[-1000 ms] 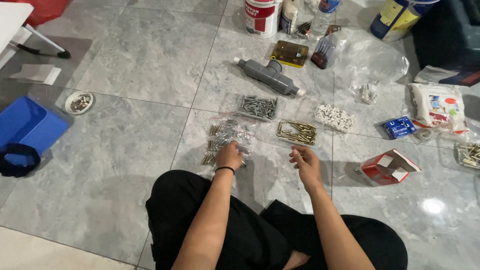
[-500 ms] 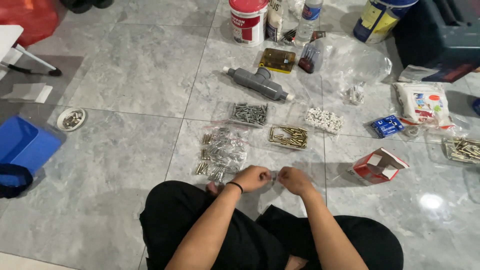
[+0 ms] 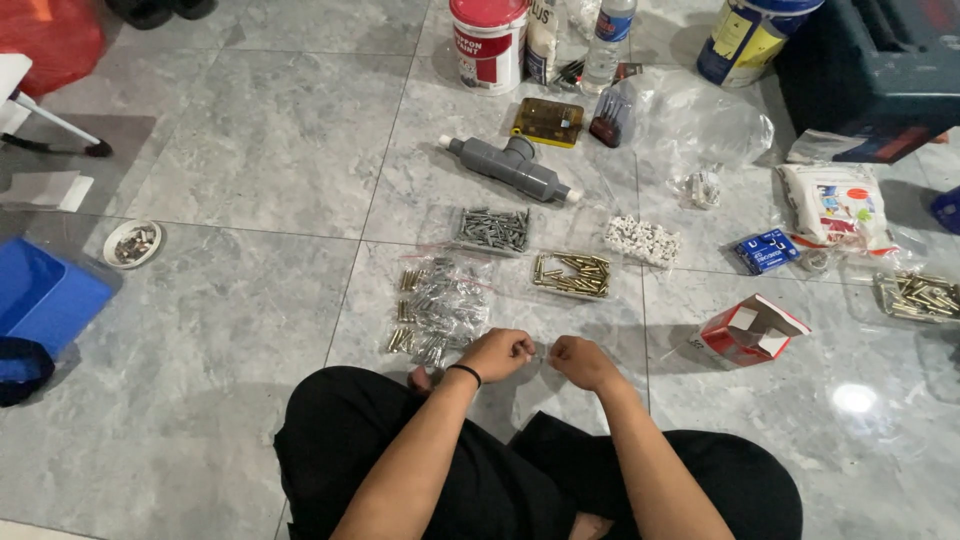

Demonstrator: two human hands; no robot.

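Grey marble floor tiles [image 3: 250, 190] serve as the work surface, with fasteners sorted into reachable heaps: a clear bag of silver and brass anchors [image 3: 440, 305] just ahead of the knees, trays of grey plugs [image 3: 493, 229] and brass pieces [image 3: 572, 274] beyond. Left hand [image 3: 497, 353] and right hand [image 3: 581, 361] meet, each grip pinched narrow on a small fastener [image 3: 541, 352] between them, too tiny to identify.

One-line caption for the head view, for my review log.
Seated person's left hand and right hand meet over a small part, beside a clear bag of screws on grey tile.
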